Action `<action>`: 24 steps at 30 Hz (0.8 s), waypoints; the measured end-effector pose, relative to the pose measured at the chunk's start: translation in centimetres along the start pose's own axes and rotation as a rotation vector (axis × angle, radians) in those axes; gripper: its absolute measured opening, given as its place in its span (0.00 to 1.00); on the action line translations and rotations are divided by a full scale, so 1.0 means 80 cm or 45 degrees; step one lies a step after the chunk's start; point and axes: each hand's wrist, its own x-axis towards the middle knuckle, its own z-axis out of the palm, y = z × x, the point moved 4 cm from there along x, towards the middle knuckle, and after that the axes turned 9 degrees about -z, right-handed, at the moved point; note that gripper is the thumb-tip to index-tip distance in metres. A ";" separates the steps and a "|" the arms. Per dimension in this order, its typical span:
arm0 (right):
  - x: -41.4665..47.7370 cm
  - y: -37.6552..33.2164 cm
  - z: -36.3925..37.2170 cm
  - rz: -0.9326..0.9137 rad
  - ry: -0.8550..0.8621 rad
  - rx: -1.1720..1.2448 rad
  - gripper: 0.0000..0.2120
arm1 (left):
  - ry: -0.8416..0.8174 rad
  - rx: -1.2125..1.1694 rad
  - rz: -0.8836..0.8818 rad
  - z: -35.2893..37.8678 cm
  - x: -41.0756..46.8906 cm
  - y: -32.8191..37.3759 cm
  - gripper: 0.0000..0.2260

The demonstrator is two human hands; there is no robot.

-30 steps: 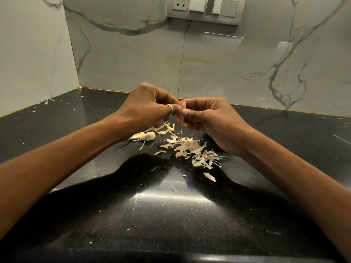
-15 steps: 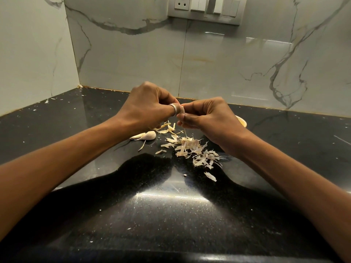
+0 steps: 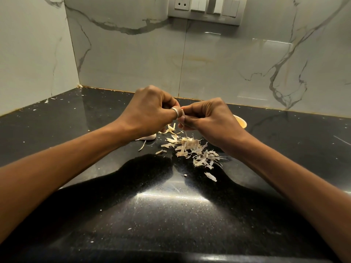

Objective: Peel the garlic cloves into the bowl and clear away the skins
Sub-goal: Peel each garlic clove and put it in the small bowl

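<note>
My left hand (image 3: 150,111) and my right hand (image 3: 207,118) meet above the black counter, fingers curled, pinching a small garlic clove (image 3: 182,111) between them; only a pale sliver of it shows. A silver ring sits on a finger of my left hand. Below the hands lies a loose pile of garlic skins (image 3: 191,149). An unpeeled clove (image 3: 149,137) rests on the counter under my left wrist. Behind my right hand the rim of a pale bowl (image 3: 241,121) peeks out; its contents are hidden.
The black granite counter (image 3: 152,215) runs into a corner of marble-tiled walls. A switch and socket panel (image 3: 206,8) sits high on the back wall. Small skin flakes (image 3: 210,176) are scattered toward me and along the left wall edge.
The pale skin strip that stood up between my fingertips a second ago is no longer visible. Both hands stay together over the skin pile; the bowl's rim has come into sight behind my right hand.
</note>
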 end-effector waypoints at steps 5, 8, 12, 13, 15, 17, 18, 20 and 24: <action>0.001 0.001 -0.002 0.015 -0.003 0.023 0.10 | 0.018 -0.004 0.009 0.000 0.000 0.001 0.04; 0.002 0.000 -0.005 0.047 0.012 0.053 0.10 | 0.039 0.055 0.076 -0.003 0.001 0.003 0.05; 0.001 0.000 -0.005 0.059 0.003 0.002 0.08 | 0.029 0.194 0.215 -0.004 0.000 0.007 0.07; 0.001 0.001 -0.005 0.064 0.002 -0.010 0.07 | 0.017 0.222 0.256 -0.005 -0.001 0.007 0.07; 0.000 0.001 -0.006 0.077 -0.010 -0.030 0.06 | -0.007 0.270 0.320 -0.006 -0.002 0.007 0.07; 0.000 0.000 -0.005 0.085 -0.032 -0.048 0.06 | -0.034 0.300 0.364 -0.007 -0.002 0.006 0.07; -0.001 -0.001 -0.005 0.084 -0.043 -0.069 0.06 | -0.039 0.317 0.383 -0.007 -0.002 0.006 0.07; -0.002 -0.005 -0.005 0.054 -0.069 -0.162 0.06 | -0.033 0.332 0.402 -0.006 -0.002 0.005 0.07; -0.002 -0.012 -0.003 -0.101 -0.060 -0.402 0.06 | -0.039 0.311 0.376 -0.002 -0.001 0.006 0.05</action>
